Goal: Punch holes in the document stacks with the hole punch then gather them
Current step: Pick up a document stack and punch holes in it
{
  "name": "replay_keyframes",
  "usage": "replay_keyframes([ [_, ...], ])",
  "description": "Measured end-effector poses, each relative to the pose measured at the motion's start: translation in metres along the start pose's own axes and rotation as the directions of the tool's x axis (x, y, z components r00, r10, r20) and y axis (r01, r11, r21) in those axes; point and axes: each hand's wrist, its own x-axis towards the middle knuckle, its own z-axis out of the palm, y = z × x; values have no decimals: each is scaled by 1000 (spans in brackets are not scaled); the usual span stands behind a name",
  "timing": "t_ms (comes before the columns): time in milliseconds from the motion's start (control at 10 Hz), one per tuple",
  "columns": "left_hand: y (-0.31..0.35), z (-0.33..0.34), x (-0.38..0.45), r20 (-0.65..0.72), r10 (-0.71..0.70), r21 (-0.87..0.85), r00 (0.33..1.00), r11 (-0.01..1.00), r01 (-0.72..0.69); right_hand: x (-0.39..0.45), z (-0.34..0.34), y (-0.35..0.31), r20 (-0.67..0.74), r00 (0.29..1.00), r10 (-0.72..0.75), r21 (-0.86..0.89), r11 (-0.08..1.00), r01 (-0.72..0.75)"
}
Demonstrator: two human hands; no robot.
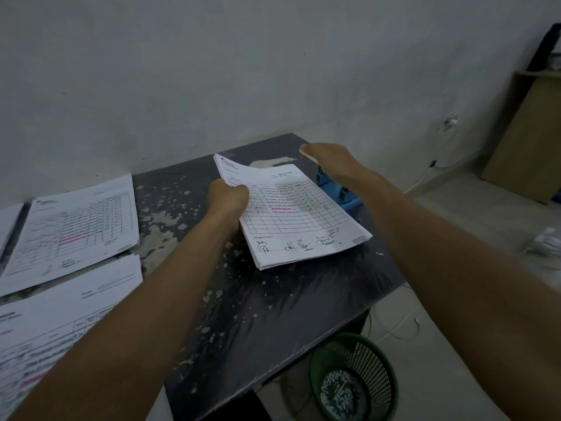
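A: Left hand [228, 198] was clamped on the paper stack [291, 214] at its left edge; right hand [329, 161] lay flat, fingers extended, on the blue hole punch [337, 189].

B: The stack, on the table [288, 299] with its right edge at the punch, looked light and floppy; best gripped at an edge.

Hole punch [337, 189]: mostly hidden under the right hand [331, 162].
Sheets left of punch [45, 329]: cropped, print blurred.
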Motion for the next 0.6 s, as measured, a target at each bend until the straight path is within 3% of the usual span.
replay_keyframes([
  [100,4,0,7,-5,-6,42,1000,999,6,-2,0,1,24,998,-56,-35,998,57],
  [300,0,11,9,7,8,26,1000,1000,-8,-6,0,-1,39,999,-33,12,999,32],
  [600,-12,25,-2,-35,-24,-131,999,991,20,-8,-1,-4,70,995,-76,-24,997,78],
])
